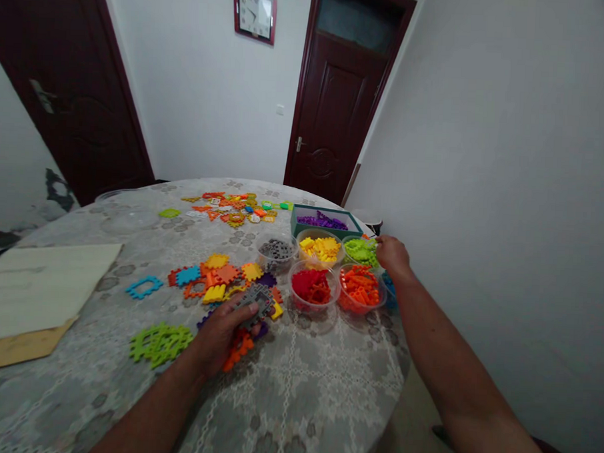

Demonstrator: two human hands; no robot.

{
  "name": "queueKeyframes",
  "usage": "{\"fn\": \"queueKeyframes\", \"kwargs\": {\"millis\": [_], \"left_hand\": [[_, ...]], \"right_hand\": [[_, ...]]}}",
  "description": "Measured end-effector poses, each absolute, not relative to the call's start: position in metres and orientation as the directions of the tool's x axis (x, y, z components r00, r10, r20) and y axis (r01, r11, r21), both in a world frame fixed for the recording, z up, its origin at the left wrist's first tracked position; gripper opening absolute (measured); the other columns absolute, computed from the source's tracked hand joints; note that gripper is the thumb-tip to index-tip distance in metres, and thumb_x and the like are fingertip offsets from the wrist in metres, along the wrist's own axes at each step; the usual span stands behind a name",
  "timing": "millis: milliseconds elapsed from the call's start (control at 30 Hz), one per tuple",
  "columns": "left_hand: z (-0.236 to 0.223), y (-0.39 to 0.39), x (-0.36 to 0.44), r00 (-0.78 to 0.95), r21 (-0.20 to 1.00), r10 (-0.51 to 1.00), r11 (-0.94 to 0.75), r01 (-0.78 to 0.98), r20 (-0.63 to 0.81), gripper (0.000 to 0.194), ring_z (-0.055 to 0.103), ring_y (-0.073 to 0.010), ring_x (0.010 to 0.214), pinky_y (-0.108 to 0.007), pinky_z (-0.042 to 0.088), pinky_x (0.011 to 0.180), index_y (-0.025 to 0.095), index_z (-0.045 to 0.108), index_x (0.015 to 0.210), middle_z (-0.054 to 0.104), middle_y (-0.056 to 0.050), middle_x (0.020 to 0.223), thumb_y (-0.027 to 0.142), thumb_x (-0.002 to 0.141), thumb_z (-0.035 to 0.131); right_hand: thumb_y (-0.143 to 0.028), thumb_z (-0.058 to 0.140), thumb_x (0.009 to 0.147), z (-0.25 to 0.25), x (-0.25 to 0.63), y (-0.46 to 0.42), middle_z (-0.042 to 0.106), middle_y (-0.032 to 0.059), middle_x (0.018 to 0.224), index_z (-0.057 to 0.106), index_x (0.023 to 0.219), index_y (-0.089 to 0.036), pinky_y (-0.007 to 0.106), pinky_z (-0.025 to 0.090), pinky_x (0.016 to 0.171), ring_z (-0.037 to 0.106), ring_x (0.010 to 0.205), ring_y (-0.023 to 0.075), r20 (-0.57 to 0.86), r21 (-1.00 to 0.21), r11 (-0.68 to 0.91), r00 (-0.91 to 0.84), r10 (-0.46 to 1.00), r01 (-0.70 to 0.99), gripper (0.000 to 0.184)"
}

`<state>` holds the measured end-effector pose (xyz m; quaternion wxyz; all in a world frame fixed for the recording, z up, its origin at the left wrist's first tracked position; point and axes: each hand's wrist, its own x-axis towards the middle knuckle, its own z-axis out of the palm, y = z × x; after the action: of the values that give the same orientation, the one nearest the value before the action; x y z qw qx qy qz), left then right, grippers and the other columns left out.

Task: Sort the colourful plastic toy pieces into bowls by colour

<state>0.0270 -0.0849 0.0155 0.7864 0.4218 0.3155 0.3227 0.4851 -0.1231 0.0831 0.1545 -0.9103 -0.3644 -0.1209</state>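
Note:
My left hand is closed on some grey interlocking plastic pieces, held over a mixed pile of coloured pieces. Stretched out to the far right, my right hand is at the edge of a clear bowl of green pieces; its fingertips are small, and what they hold, if anything, cannot be made out. Nearby stand bowls of grey pieces, yellow pieces, red pieces and orange pieces. A bowl of blue pieces is partly hidden behind my right forearm.
Behind the bowls sits a dark green box with purple pieces. Loose pieces lie at the table's far side, green ones at the near left. A white board rests on the left. The table's edge curves along the right.

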Motion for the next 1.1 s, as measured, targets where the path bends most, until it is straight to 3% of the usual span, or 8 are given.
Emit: {"fn": "queueKeyframes", "kwargs": {"millis": [233, 367, 533, 600, 700, 867, 1100], "left_hand": [[0.015, -0.087, 0.027, 0.581, 0.849, 0.771, 0.471, -0.241, -0.262, 0.039, 0.065, -0.0152, 0.061, -0.023, 0.050, 0.055, 0.018, 0.071, 0.101, 0.073, -0.004, 0.078, 0.039, 0.075, 0.091], [0.011, -0.086, 0.027, 0.614, 0.852, 0.754, 0.463, -0.244, -0.234, 0.035, 0.062, -0.0141, 0.058, -0.023, 0.048, 0.055, 0.018, 0.069, 0.101, 0.068, -0.001, 0.069, 0.038, 0.079, 0.088], [0.008, -0.088, 0.027, 0.620, 0.840, 0.760, 0.456, -0.294, -0.196, 0.034, 0.061, -0.0121, 0.062, -0.022, 0.049, 0.059, 0.017, 0.070, 0.105, 0.072, -0.003, 0.080, 0.030, 0.078, 0.087], [0.008, -0.089, 0.028, 0.628, 0.837, 0.757, 0.453, -0.306, -0.180, 0.034, 0.061, -0.0121, 0.062, -0.023, 0.049, 0.060, 0.017, 0.072, 0.104, 0.073, -0.004, 0.082, 0.028, 0.076, 0.086], [0.009, -0.089, 0.027, 0.648, 0.846, 0.743, 0.444, -0.295, -0.164, 0.033, 0.061, -0.0128, 0.063, -0.024, 0.050, 0.061, 0.017, 0.074, 0.104, 0.074, -0.005, 0.083, 0.027, 0.074, 0.086], [0.013, -0.091, 0.025, 0.716, 0.870, 0.691, 0.408, -0.277, -0.097, 0.035, 0.062, -0.0139, 0.066, -0.024, 0.048, 0.060, 0.016, 0.077, 0.106, 0.077, -0.010, 0.094, 0.030, 0.076, 0.086], [0.012, -0.093, 0.026, 0.733, 0.888, 0.671, 0.397, -0.230, -0.110, 0.045, 0.064, -0.0142, 0.067, -0.024, 0.049, 0.061, 0.017, 0.078, 0.113, 0.074, -0.008, 0.092, 0.035, 0.075, 0.093]], "right_hand": [[-0.014, 0.065, 0.088, 0.087, 0.490, -0.125, 0.080, 0.0151, 0.121, 0.081, 0.126, -0.023, 0.032, 0.055, 0.098, 0.075, 0.115, 0.0283, 0.271, -0.159, -0.702, 0.714, 0.646, 0.695, 0.042], [-0.010, 0.062, 0.088, 0.090, 0.484, -0.129, 0.079, 0.0138, 0.127, 0.080, 0.130, -0.023, 0.031, 0.053, 0.101, 0.074, 0.117, 0.0266, 0.288, -0.163, -0.676, 0.690, 0.664, 0.719, 0.047], [-0.010, 0.052, 0.092, 0.102, 0.459, -0.141, 0.077, 0.0159, 0.130, 0.076, 0.134, -0.016, 0.034, 0.051, 0.105, 0.071, 0.120, 0.0283, 0.335, -0.181, -0.622, 0.643, 0.689, 0.762, 0.049], [-0.015, 0.048, 0.096, 0.109, 0.436, -0.149, 0.076, 0.0166, 0.131, 0.074, 0.136, -0.015, 0.037, 0.050, 0.107, 0.070, 0.122, 0.0294, 0.398, -0.232, -0.545, 0.590, 0.702, 0.805, 0.047], [-0.028, 0.052, 0.099, 0.114, 0.379, -0.165, 0.079, 0.0128, 0.123, 0.077, 0.128, -0.020, 0.038, 0.054, 0.102, 0.073, 0.112, 0.0281, 0.456, -0.422, -0.254, 0.446, 0.770, 0.870, 0.039], [-0.033, 0.058, 0.098, 0.100, 0.263, -0.185, 0.080, 0.0077, 0.120, 0.077, 0.124, -0.026, 0.041, 0.056, 0.099, 0.074, 0.105, 0.0258, 0.360, -0.593, 0.121, 0.128, 0.924, 0.796, 0.032], [-0.022, 0.062, 0.097, 0.059, 0.206, -0.177, 0.080, 0.0071, 0.112, 0.072, 0.131, -0.023, 0.035, 0.057, 0.091, 0.075, 0.098, 0.0227, 0.252, -0.709, 0.120, 0.090, 0.964, 0.694, 0.035]]}}
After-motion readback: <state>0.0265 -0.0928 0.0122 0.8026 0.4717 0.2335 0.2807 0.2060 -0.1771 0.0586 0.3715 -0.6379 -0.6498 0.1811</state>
